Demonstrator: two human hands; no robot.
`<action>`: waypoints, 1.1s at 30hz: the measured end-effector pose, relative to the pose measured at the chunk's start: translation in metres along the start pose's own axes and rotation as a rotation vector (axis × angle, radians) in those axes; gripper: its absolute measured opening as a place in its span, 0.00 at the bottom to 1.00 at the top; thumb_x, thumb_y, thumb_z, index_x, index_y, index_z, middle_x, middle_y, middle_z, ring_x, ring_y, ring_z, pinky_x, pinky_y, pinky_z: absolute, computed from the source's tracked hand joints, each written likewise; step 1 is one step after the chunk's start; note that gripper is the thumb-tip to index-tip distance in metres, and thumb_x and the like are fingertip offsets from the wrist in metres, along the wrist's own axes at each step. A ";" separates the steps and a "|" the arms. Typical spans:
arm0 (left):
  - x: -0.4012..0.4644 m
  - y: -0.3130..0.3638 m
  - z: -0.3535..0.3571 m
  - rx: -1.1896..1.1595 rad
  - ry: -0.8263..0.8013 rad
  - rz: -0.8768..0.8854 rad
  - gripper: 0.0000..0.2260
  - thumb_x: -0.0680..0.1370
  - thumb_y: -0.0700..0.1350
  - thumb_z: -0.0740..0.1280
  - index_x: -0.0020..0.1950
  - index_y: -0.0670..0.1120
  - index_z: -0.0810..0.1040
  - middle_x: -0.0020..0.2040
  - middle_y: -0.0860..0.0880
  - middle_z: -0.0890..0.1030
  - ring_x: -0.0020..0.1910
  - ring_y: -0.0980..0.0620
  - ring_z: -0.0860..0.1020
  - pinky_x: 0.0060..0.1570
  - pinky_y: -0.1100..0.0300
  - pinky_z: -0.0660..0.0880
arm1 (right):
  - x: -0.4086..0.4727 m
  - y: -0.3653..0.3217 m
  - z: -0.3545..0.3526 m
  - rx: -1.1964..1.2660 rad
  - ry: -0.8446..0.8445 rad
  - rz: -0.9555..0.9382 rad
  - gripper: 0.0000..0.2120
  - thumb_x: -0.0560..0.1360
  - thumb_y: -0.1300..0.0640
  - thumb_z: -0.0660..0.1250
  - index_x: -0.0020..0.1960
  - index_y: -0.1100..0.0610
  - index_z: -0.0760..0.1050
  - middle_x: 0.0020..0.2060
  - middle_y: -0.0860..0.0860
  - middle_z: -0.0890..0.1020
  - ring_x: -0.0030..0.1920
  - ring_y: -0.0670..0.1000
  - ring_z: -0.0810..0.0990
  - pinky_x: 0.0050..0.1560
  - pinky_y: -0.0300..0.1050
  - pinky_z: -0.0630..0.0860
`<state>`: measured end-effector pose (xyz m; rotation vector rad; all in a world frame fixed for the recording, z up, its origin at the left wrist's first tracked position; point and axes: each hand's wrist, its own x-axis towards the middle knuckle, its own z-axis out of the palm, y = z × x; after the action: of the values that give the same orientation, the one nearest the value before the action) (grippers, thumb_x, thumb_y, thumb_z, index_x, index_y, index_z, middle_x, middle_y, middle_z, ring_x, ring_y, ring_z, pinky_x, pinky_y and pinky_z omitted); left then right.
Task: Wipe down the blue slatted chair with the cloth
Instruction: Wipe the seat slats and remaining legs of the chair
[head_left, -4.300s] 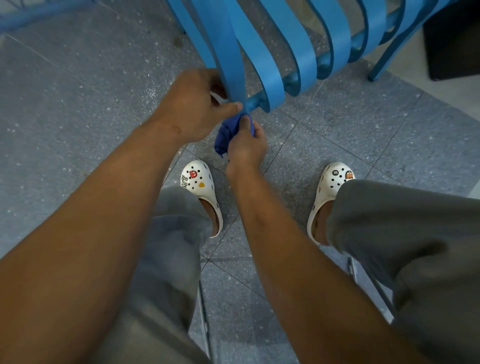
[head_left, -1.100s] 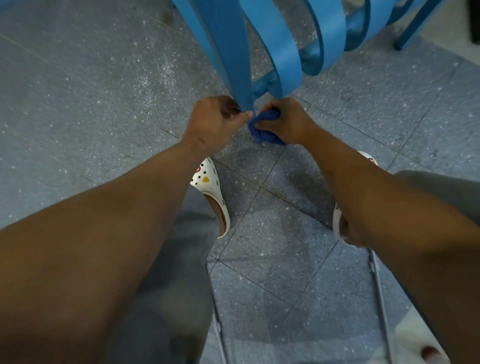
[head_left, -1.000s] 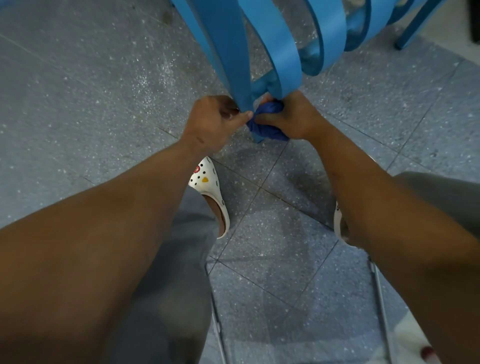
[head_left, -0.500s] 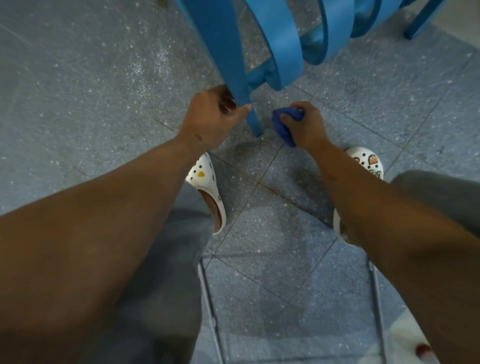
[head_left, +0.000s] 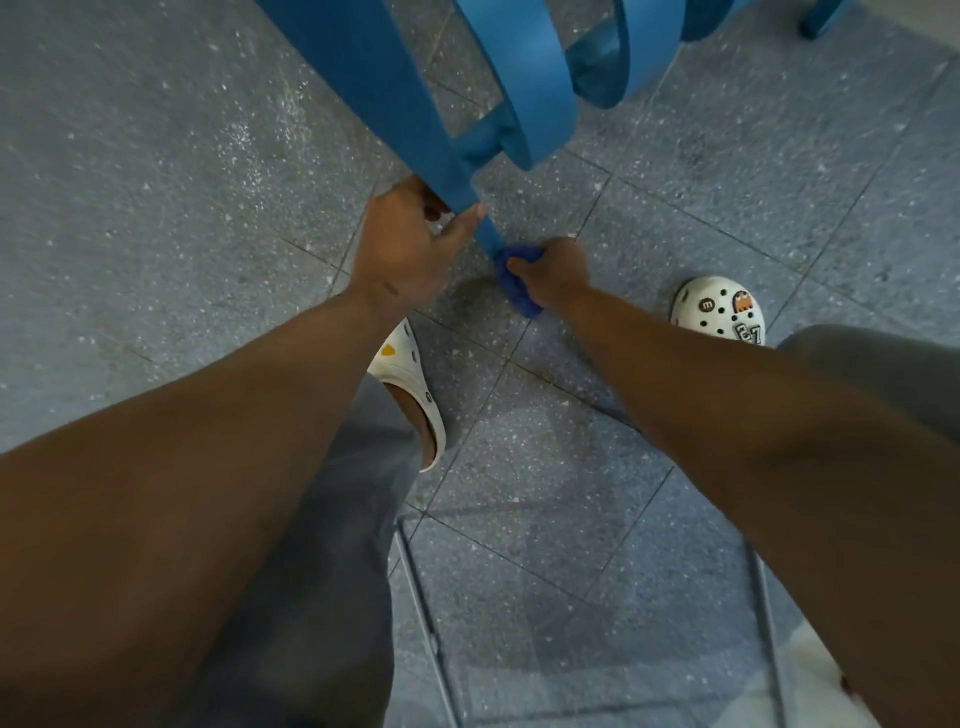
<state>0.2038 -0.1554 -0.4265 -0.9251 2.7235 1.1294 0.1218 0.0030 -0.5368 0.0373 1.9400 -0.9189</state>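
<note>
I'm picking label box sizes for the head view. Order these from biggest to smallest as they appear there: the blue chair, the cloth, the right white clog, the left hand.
1. blue chair, cut off by the frame
2. left hand
3. right white clog, partly hidden by the trouser leg
4. cloth, mostly bunched inside the right hand

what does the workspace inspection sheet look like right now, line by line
surface: grey speckled tile floor, dark joints, pale scuffing near the chair.
job's things: blue slatted chair, one leg reaching down to the floor; dark blue cloth bunched around the leg's lower end.
clutter: nothing seen.
grippers: left hand grips the chair leg higher up; right hand holds the cloth against the leg.
cables: nothing seen.
surroundings: white clogs with charms, grey trousers, thin metal bars low in view.
</note>
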 end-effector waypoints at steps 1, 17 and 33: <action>0.000 0.000 0.000 0.001 -0.002 -0.002 0.18 0.77 0.59 0.71 0.54 0.44 0.83 0.45 0.50 0.84 0.46 0.51 0.82 0.46 0.54 0.79 | -0.001 -0.004 0.001 0.051 -0.024 0.041 0.15 0.80 0.62 0.66 0.35 0.58 0.78 0.25 0.53 0.76 0.24 0.52 0.74 0.20 0.35 0.68; 0.001 0.003 -0.008 0.050 -0.058 0.021 0.17 0.78 0.57 0.70 0.56 0.44 0.83 0.46 0.54 0.82 0.47 0.55 0.81 0.41 0.74 0.72 | -0.017 -0.024 0.010 0.357 -0.021 0.239 0.12 0.80 0.66 0.64 0.41 0.57 0.82 0.23 0.53 0.77 0.25 0.52 0.71 0.23 0.39 0.65; -0.014 0.016 -0.036 0.068 -0.133 0.047 0.13 0.82 0.48 0.67 0.60 0.41 0.81 0.52 0.47 0.83 0.50 0.52 0.79 0.49 0.62 0.70 | -0.054 -0.050 0.008 0.397 0.091 0.074 0.13 0.77 0.67 0.63 0.38 0.62 0.82 0.29 0.59 0.79 0.25 0.54 0.74 0.25 0.42 0.69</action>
<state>0.2126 -0.1628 -0.3862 -0.7523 2.6714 1.0580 0.1380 -0.0197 -0.4675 0.3848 1.7972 -1.2567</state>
